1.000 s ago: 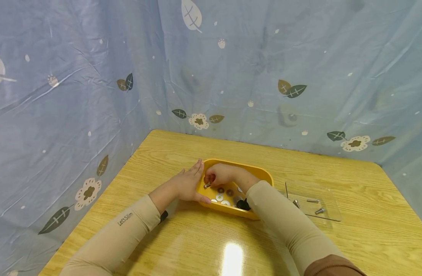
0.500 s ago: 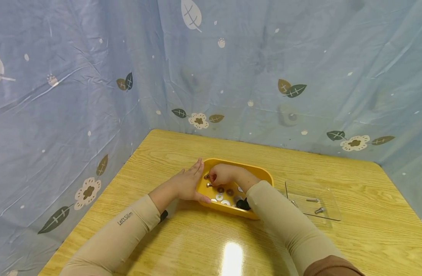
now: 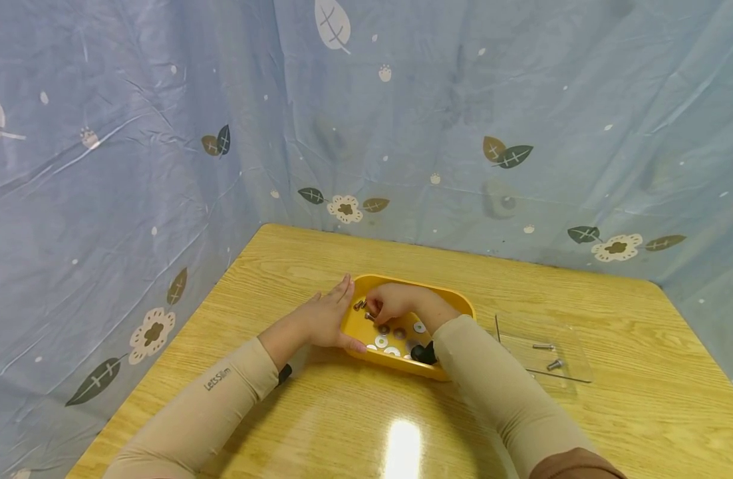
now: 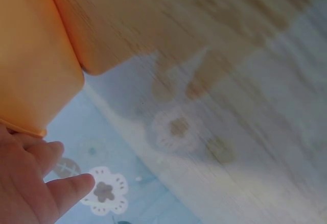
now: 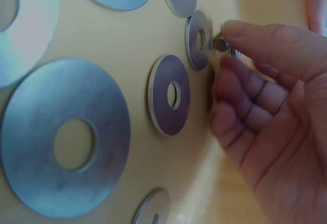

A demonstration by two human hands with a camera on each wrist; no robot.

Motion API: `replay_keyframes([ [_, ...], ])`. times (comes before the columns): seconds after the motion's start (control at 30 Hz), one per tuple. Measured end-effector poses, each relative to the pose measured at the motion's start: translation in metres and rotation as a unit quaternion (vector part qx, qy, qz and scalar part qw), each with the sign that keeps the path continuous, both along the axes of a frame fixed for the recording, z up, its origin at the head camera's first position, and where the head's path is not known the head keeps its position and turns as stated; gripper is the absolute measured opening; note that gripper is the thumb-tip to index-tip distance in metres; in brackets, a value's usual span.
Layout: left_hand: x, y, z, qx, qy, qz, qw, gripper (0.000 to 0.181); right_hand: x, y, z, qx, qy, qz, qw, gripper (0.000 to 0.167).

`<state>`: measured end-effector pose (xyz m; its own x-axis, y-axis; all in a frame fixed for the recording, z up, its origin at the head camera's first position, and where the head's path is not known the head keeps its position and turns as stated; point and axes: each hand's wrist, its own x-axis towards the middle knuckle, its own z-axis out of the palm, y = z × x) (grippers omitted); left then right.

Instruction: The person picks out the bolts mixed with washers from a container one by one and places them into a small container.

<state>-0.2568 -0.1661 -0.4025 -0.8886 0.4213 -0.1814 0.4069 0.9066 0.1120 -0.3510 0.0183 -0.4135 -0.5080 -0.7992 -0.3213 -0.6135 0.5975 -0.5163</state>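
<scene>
Bench (image 3: 318, 426): wood-grain top, carrying all parts listed below
Yellow tray (image 3: 402, 365): upright on the bench, ahead of the person; both hands work at its left end
Clear tray (image 3: 576, 352): right of the yellow tray, near it; at least two bolts (image 3: 555, 364) lie in it
Washers (image 5: 162, 94): several, in mixed sizes, flat on the yellow tray floor
Left grip (image 3: 326, 324): fingers extended and spread at the yellow tray's left end, thumb over the near rim; no small part held; press lightly and evenly so the tray does not slide
Right grip (image 3: 393, 301): inside the yellow tray, thumb and forefinger closed to a narrow pinch on one bolt, other fingers bent
Held bolt (image 3: 369, 317): low over the left part of the yellow tray, head to the left; contact with the floor cannot be told
Handling: pinch by the shank, lower until the bolt is supported, then part the fingers; steer clear of the washers
Loose bolts (image 3: 357, 305): a pair just beyond the held bolt, toward the far left corner; avoid knocking them
Curtain (image 3: 402, 120): blue, leaf-and-flower print, behind the bench
</scene>
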Motion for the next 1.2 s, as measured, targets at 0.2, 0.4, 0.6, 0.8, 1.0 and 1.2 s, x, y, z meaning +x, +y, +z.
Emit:
replay_keyframes([
  [0.2,0.000,0.000,0.000,0.004,-0.003,-0.003,1.0000,0.130,0.001,0.001,-0.002,-0.035,-0.030,0.029,0.9985,0.030],
  [0.4,-0.002,-0.001,0.000,0.005,-0.002,-0.006,1.0000,0.130,0.005,-0.003,-0.003,-0.049,-0.064,0.051,0.9954,0.029],
  [0.6,-0.001,-0.001,0.001,0.008,-0.009,-0.006,0.9999,0.131,0.007,-0.009,-0.007,-0.048,-0.049,0.060,0.9959,0.007],
  [0.8,-0.001,-0.001,0.001,0.000,-0.004,-0.009,1.0000,0.131,0.007,-0.011,-0.007,-0.025,0.028,0.041,0.9985,0.016],
  [1.0,0.001,-0.001,0.001,0.003,-0.003,-0.009,0.9999,0.131,0.006,-0.010,-0.005,-0.011,0.096,0.014,0.9952,0.019],
  [1.2,0.002,-0.001,0.003,0.011,0.000,-0.012,0.9999,0.131,0.007,-0.008,-0.005,-0.038,0.043,0.013,0.9983,0.014],
])
